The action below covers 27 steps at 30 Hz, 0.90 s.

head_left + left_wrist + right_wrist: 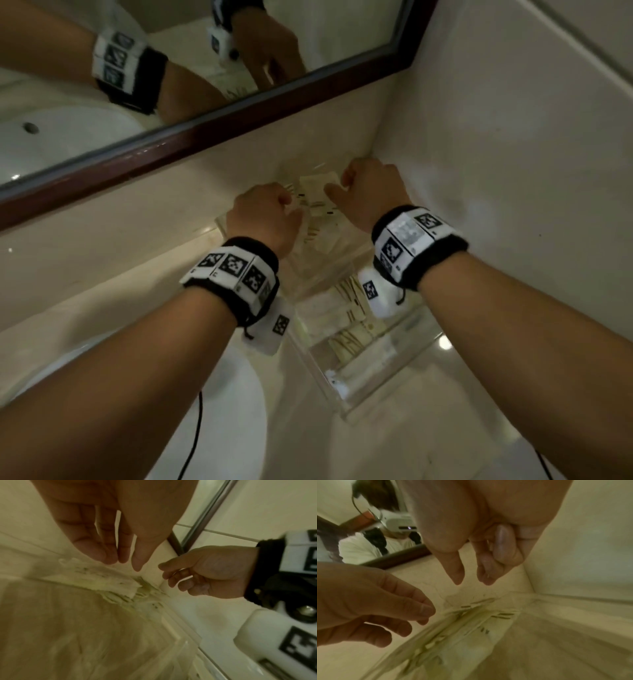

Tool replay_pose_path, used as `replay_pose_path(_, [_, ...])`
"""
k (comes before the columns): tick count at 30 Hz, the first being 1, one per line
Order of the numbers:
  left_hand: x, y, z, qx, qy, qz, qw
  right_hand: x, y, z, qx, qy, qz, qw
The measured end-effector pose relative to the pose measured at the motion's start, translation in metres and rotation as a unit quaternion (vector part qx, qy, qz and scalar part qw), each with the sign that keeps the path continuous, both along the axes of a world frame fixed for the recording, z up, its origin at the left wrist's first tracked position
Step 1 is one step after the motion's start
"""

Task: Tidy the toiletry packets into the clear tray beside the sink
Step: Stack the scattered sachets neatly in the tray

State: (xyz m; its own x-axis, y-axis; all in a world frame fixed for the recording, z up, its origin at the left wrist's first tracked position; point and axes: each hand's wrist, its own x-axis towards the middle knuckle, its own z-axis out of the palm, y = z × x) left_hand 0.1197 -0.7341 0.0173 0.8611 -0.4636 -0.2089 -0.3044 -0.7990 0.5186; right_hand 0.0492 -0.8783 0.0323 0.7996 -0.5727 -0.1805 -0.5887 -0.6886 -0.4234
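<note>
A clear tray sits on the counter in the corner under the mirror. Pale toiletry packets lie stacked at its far end, and more packets fill the nearer compartment. My left hand hovers just above the far stack with relaxed fingers pointing down and nothing in them. My right hand hangs over the same stack, thumb straight and fingers loosely curled, holding nothing. The two hands are a few centimetres apart.
A dark wooden mirror frame runs along the back wall. A tiled side wall closes the corner on the right. The white sink basin lies at lower left, with a black cable across it.
</note>
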Motion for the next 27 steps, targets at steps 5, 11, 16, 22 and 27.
replay_pose_path(5, [0.008, -0.003, -0.015, 0.024, 0.031, 0.020, 0.999, 0.024, 0.006, -0.018, 0.021, 0.046, 0.013, 0.999])
replay_pose_path(11, [0.015, -0.003, -0.021, 0.056, 0.032, 0.024, 0.998, 0.031, 0.006, -0.031, 0.018, 0.071, -0.007, 0.997])
replay_pose_path(16, [0.014, -0.002, -0.015, 0.062, 0.037, 0.013, 0.997, 0.032, 0.010, -0.031, 0.033, 0.072, -0.023, 0.997])
replay_pose_path(22, [-0.004, 0.005, 0.006, -0.004, 0.023, -0.019, 1.000, 0.000, 0.006, -0.011, 0.056, -0.014, -0.071, 0.996])
replay_pose_path(27, [-0.042, 0.006, 0.021, -0.040, -0.014, -0.145, 0.989, -0.055, 0.006, 0.000, 0.041, -0.049, -0.157, 0.986])
